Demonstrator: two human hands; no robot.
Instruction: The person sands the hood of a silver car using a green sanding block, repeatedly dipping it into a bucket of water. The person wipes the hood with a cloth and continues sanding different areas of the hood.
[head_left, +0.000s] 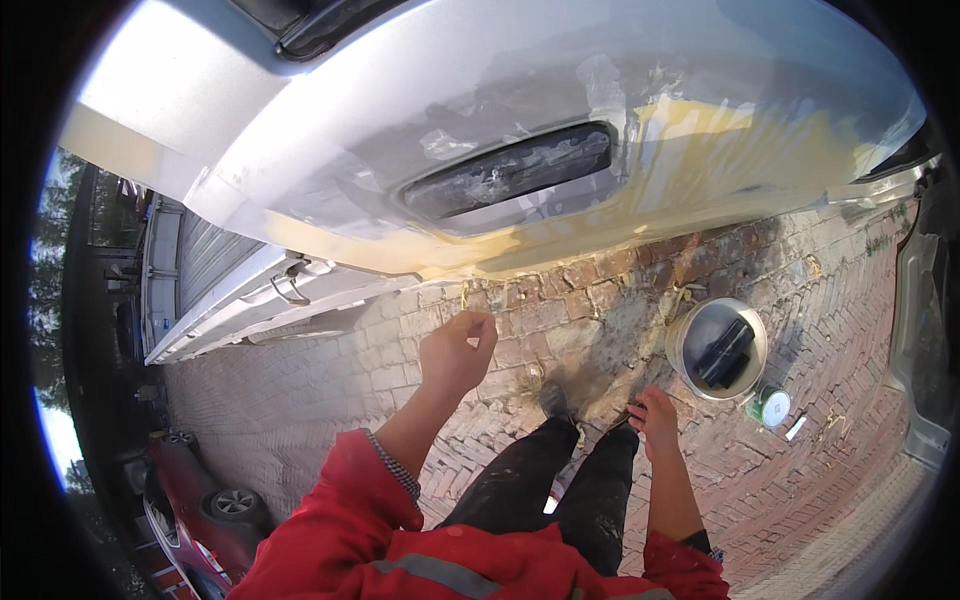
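My left hand (458,352) is raised over the brick paving, its fingers curled into a pinch. What it holds, if anything, is too small to make out. A thin yellowish strip (465,294) shows just beyond it; I cannot tell whether they touch. My right hand (656,416) is lower, beside my right leg, fingers bent round a thin dark piece (622,419) whose kind is unclear. Ahead of both hands, apart from them, is a silver vehicle panel (370,130) with grey and yellow filler patches and a dark oblong recess (520,172).
A pale bucket (675,345) with a dark object inside stands on the paving at right, beside a green can (772,407) and a white strip (796,428). Yellowish scraps lie around. An open-bed truck (220,270) and a red car (205,515) are at left.
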